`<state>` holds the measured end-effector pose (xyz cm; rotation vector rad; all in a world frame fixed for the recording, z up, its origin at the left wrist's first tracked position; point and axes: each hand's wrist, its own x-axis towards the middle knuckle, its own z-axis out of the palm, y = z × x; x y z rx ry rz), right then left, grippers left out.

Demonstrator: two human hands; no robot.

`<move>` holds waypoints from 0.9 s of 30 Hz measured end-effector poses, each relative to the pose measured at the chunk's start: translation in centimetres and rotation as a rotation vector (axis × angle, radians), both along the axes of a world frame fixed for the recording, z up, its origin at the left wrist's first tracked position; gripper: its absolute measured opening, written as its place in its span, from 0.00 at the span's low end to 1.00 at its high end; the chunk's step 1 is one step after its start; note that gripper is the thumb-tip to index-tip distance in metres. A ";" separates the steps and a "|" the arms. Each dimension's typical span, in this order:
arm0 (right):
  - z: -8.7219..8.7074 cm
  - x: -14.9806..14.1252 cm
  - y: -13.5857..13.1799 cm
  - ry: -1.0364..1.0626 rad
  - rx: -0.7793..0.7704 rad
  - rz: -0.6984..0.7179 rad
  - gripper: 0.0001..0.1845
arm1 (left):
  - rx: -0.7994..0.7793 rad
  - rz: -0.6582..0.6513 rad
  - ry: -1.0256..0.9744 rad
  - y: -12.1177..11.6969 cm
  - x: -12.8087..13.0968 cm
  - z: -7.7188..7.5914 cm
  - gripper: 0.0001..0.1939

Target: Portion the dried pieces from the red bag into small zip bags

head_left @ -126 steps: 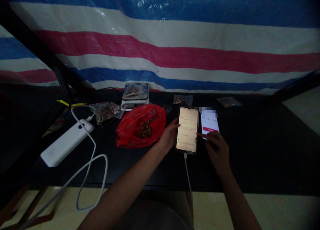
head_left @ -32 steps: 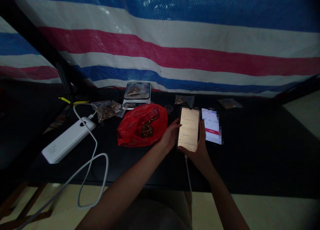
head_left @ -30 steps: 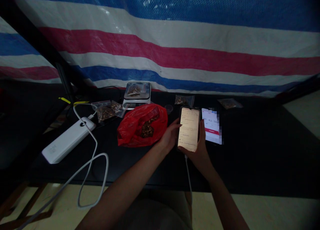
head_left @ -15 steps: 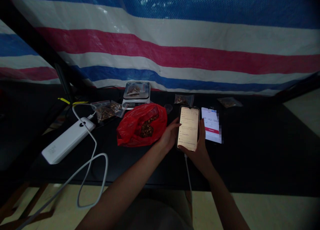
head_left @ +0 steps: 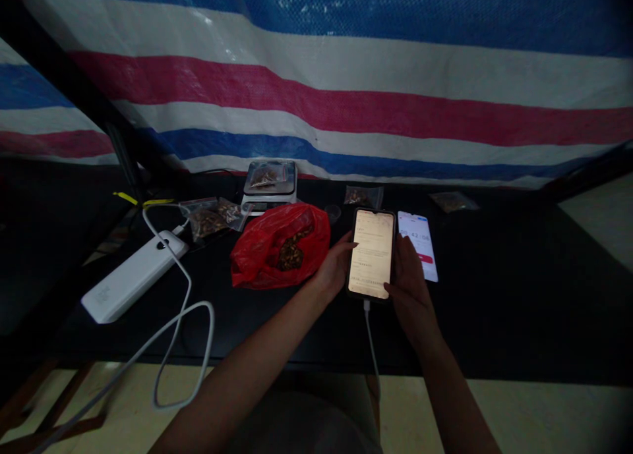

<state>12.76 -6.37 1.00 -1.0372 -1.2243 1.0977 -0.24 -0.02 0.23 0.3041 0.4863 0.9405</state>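
Beside the held smartphone (head_left: 370, 253), second phone (head_left: 418, 243) showing 42:06

a blue, white and red striped tarpaulin (head_left: 316, 105) hangs behind a glossy red plastic bag (head_left: 279, 246) and a white power bank (head_left: 134, 277).

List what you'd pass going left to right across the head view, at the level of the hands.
White power bank → red plastic bag → left hand → lit smartphone → second smartphone
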 end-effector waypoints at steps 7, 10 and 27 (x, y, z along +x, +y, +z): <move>-0.3 0.3 0.1 0.016 0.007 0.014 0.41 | 0.013 0.000 -0.023 0.0 0.0 -0.2 0.21; -0.3 0.2 0.1 0.047 -0.001 0.009 0.42 | 0.021 -0.003 -0.029 0.0 0.0 -0.1 0.20; 0.4 -0.1 0.1 0.238 -0.134 0.014 0.46 | -0.015 0.005 -0.020 0.1 0.0 -0.2 0.20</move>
